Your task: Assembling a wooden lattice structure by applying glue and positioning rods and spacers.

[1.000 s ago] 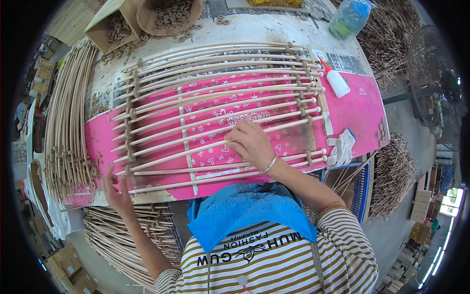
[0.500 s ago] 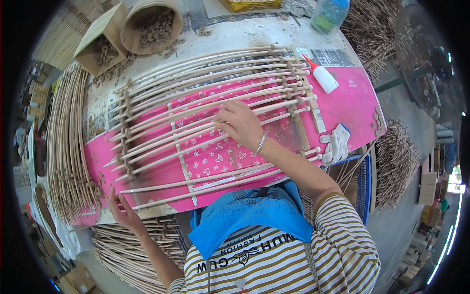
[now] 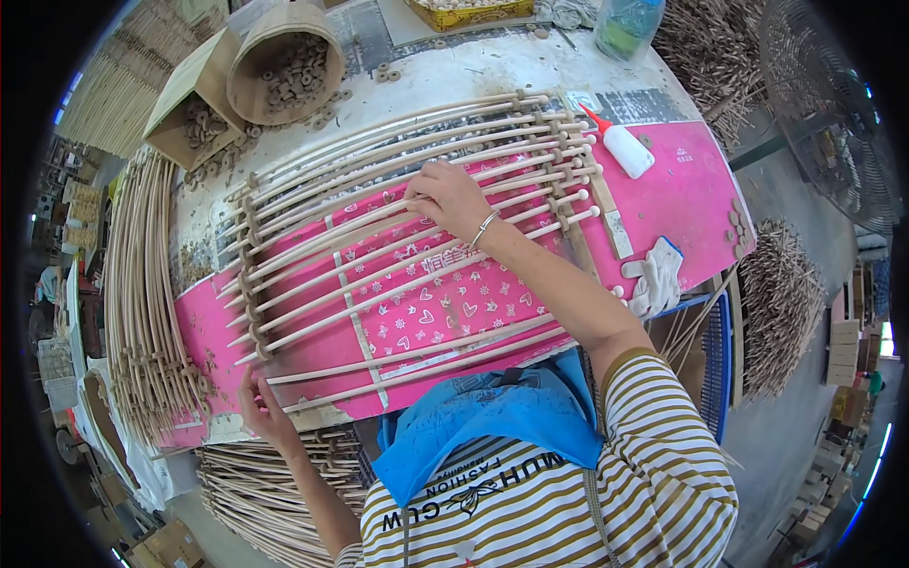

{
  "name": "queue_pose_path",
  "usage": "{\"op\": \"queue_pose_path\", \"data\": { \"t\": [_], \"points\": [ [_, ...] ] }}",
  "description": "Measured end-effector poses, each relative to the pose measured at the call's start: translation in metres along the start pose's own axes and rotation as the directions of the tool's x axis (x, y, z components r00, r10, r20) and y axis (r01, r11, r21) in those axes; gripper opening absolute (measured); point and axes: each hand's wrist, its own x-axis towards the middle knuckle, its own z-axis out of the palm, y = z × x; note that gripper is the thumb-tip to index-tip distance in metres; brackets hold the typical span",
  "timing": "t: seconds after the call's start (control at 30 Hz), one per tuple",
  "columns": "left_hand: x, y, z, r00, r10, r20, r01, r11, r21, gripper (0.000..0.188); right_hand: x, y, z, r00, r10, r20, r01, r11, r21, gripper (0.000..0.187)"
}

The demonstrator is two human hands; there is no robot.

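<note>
Several thin pale wooden sticks [image 3: 360,301] lie side by side across a pink patterned sheet. Most have a round knob at the right end, and small brown wooden rings [image 3: 254,275] sit around them near both ends. Above the middle of the row, my right hand [image 3: 450,201] has its fingers closed around one stick, its knuckles hiding part of the grip. Down at the front left, my left hand [image 3: 268,415] has thumb and fingers apart, close beside the tip of one of two sticks [image 3: 426,360] lying apart from the row.
A round wooden tub [image 3: 284,71] and a square wooden box [image 3: 194,104] hold rings at the back left. To the right are a white glue bottle [image 3: 628,151] with red nozzle and a white glove [image 3: 655,276]. Stick bundles [image 3: 142,293] stand at the left; a fan [image 3: 819,114] is far right.
My right hand has moved farther away from me, onto a stick deeper in the row. My left hand stays by the front-left stick tips. The whole view has shifted slightly.
</note>
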Motion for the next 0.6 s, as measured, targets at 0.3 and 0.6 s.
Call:
{"op": "queue_pose_path", "data": {
  "t": [0.3, 0.6],
  "points": [
    [-0.001, 0.013, 0.019, 0.997, 0.011, 0.071, -0.005, 0.997, -0.074, 0.032, -0.006, -0.017, -0.009, 0.991, 0.017, -0.135, -0.026, 0.997, -0.071, 0.012],
    [-0.003, 0.021, 0.016, 0.993, 0.048, 0.105, -0.040, 0.996, -0.075, 0.030, -0.075, -0.086, -0.003, 0.995, -0.023, 0.096, 0.009, 0.990, 0.143, 0.014]
  ]
}}
